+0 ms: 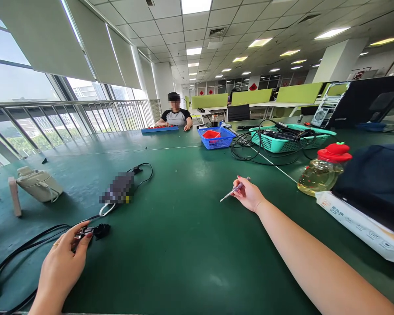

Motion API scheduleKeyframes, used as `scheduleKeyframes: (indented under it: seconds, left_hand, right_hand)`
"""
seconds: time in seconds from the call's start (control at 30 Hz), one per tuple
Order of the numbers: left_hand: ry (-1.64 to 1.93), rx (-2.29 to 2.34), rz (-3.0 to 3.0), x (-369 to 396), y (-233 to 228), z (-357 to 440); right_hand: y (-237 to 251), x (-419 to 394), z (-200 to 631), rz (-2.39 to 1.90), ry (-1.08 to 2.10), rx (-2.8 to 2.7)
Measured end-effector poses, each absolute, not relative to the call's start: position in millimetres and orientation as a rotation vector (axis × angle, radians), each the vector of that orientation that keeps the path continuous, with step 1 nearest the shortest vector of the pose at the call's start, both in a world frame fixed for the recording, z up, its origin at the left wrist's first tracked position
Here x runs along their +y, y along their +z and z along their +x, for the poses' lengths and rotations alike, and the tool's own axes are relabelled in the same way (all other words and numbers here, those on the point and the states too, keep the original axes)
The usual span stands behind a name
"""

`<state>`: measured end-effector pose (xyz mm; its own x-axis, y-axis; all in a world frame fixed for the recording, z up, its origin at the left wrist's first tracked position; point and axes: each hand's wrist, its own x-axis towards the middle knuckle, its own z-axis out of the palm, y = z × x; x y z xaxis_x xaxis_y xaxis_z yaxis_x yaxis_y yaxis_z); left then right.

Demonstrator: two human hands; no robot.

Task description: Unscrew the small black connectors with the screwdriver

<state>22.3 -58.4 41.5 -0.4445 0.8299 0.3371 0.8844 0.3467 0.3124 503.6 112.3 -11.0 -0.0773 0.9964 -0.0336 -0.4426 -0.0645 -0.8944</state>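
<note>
At the lower left, my left hand (65, 257) is closed around a small black device with shiny metal parts; its black end (102, 231) juts out past the fingertips. Black cables (26, 243) run along the table beside this wrist. Right of the middle, my right hand (248, 195) grips a slim screwdriver (229, 194) like a pen, its metal tip slanting down to the left. Its handle is partly covered by my fingers. Just beyond my left hand lies a pixelated dark box (118, 188) with a short black cable and a white loop.
On the green table (170, 262) stand a blue basket (218, 142), a teal basket (276, 144) of cables, and a red-lidded bottle (323, 170). A white box (357, 223) lies at right, a beige pouch (39, 186) at left. A person (175, 116) sits at the far end.
</note>
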Motion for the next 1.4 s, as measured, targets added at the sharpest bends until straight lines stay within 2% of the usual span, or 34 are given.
scheduleKeyframes:
  seconds: [0.33,0.5,0.63,0.9,1.23,1.4]
  left_hand:
    - [-0.305,-2.433,-1.711,-45,87,24]
    - [-0.15,-2.479,-1.788,-39,87,28]
    - [-0.014,-2.521,-1.635,-33,80,26]
    - [0.236,-2.384,-1.702,-28,71,25]
    - [0.265,-2.407,-1.69,-27,70,23]
    - [0.211,-2.567,-1.668,-22,72,19]
  right_hand:
    - [-10,113,504,-0.852,1.518,-0.875]
    - [-10,113,505,-0.85,1.507,-0.88]
    - [-11,114,507,-0.841,1.528,-0.865]
    - [-11,115,507,-0.828,1.566,-0.806]
    - [-9,114,506,-0.837,1.562,-0.806]
    - [-9,114,505,-0.84,1.554,-0.803]
